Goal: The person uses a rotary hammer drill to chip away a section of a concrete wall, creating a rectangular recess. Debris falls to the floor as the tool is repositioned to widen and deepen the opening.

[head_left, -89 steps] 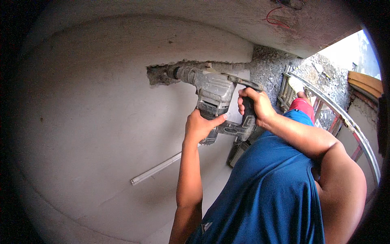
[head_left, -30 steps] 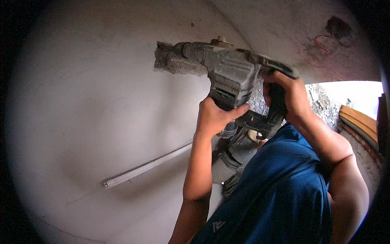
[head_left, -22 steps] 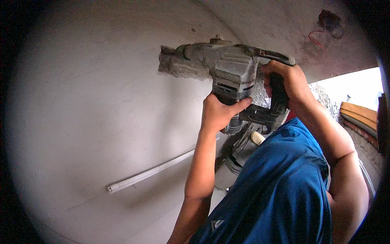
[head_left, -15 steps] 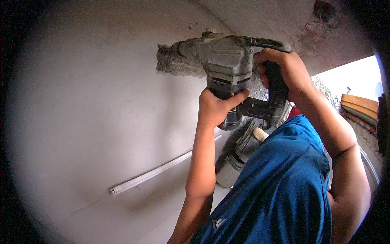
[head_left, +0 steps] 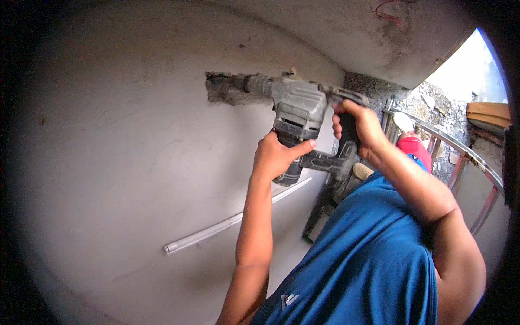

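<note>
Both of my hands hold a dusty grey and black rotary hammer (head_left: 298, 100). My right hand (head_left: 360, 127) is wrapped round its rear grip, with the fingers curled on the inner side. Lower down, my left hand (head_left: 279, 154) clasps the dark motor housing from beneath, thumb laid across it. The tool's nose points left into a rough chipped recess (head_left: 219, 89) in the pale plastered wall (head_left: 135, 135). The bit's tip is hidden inside that recess.
A white tube (head_left: 216, 230) runs along the wall below the tool. To the right stand a metal railing (head_left: 444, 138) and rubble-strewn ground (head_left: 433, 103). Red wires (head_left: 387, 12) hang from the surface overhead. A yellowish wooden piece (head_left: 487, 114) lies at far right.
My view has shifted, bringing the railing and rubble on the right into sight. The rotary hammer and both hands sit slightly lower and further left in view, grips unchanged; the nose stays at the recess.
</note>
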Available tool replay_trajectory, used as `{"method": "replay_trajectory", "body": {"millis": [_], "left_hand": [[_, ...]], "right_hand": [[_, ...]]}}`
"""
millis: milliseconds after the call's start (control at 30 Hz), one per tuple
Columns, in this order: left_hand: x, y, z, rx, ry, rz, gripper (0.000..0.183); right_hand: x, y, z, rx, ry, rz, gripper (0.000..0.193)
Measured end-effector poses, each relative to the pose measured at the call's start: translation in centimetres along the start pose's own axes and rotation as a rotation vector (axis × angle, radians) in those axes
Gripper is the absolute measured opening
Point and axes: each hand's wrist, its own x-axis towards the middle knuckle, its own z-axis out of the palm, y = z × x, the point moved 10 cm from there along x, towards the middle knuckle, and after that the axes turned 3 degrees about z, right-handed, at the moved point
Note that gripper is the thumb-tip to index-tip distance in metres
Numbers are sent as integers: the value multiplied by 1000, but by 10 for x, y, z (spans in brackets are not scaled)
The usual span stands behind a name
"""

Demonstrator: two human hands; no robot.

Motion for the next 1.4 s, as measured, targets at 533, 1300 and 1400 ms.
{"method": "replay_trajectory", "body": {"millis": [533,1300,1400], "left_hand": [[-27,-26,-6,389,-147,-180,82],[-14,-30,6,757,-176,-271,98],[-14,-22,5,768,-177,-272,97]], "right_hand": [[5,125,-15,491,-52,272,18],[43,189,-32,587,-3,506,21],[40,189,-30,604,-10,519,20]]}}
